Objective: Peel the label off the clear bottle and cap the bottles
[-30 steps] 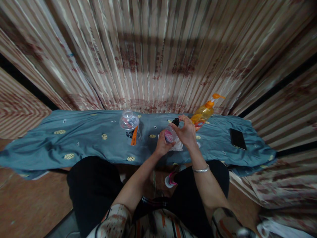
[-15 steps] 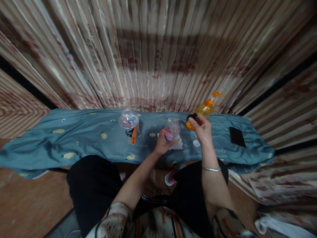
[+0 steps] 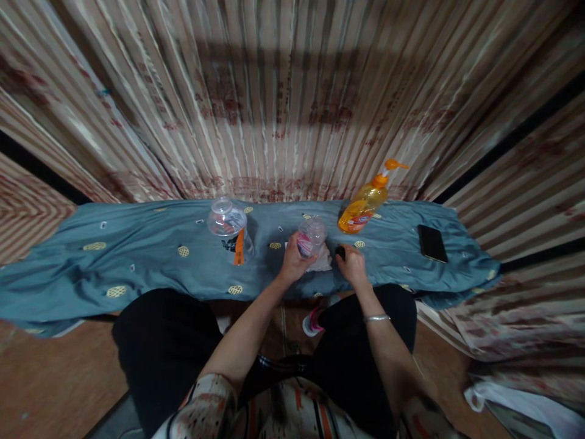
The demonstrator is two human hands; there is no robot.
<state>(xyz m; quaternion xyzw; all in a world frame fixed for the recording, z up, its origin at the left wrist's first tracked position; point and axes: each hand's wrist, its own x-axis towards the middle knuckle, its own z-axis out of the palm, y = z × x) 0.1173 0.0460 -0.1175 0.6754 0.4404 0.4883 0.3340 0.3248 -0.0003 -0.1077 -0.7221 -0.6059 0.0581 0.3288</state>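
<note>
Beige striped curtain (image 3: pixel 256 110) hangs behind a long table spread with a blue-green cloth (image 3: pixel 150 262) dotted with yellow patterns. Toward the right stands the tallest container, an orange pump bottle (image 3: pixel 365 204); deeper amber near its base suggests liquid filling only part of it, so it is probably heavier than the other containers, and its smooth sides look best gripped around the body. Toward the left stands a clear plastic container (image 3: pixel 227 222) with an orange-and-black label; its walls look thin and easily dented, and whether anything is inside cannot be told. Between these two, near the table's front edge, the left hand (image 3: pixel 295 259) is wrapped around a smaller clear bottle (image 3: pixel 314 233) with a pink label. No cap shows on its neck, and no contents can be made out. It is likely light, slightly springy and slick if wet, best held around the labelled body with moderate pressure. Well to the right lies a dark phone (image 3: pixel 432 242). White paper (image 3: pixel 323 261) lies beside the left hand. Smallest is a black piece (image 3: pixel 340 251), mostly hidden by the curled fingers of the right hand (image 3: pixel 351 263); it seems hard and light, suited to a pinch.
</note>
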